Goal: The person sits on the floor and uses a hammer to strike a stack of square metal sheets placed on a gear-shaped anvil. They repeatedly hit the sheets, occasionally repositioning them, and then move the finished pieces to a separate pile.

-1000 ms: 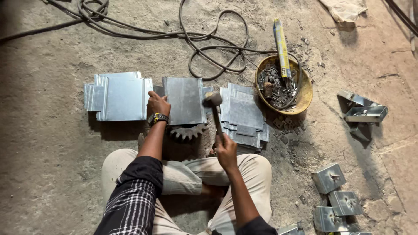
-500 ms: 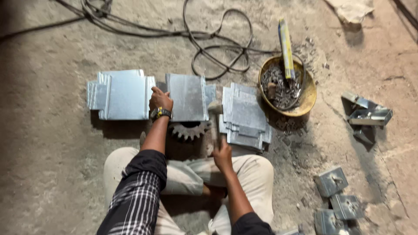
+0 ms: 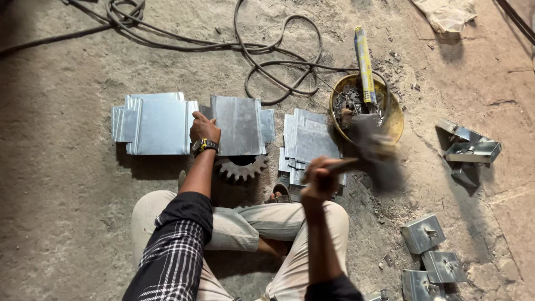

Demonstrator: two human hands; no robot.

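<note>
1. The metal sheet (image 3: pixel 238 124) is flat, dull grey and roughly square, with a narrow flap on its right edge; it lies on a toothed gear (image 3: pixel 243 166) on the gritty concrete floor (image 3: pixel 67 223).
2. The left hand (image 3: pixel 204 127) presses flat on the sheet's left edge, fingers spread.
3. The right hand (image 3: pixel 319 179) is clenched around the handle of a hammer (image 3: pixel 373 151), whose head is blurred, out to the right of the sheet.
4. Similar sheets sit in stacks: one pile (image 3: pixel 153 124) left, another pile (image 3: pixel 308 146) right.
5. A round yellow bowl (image 3: pixel 394 114) holds small dark metal bits.
</note>
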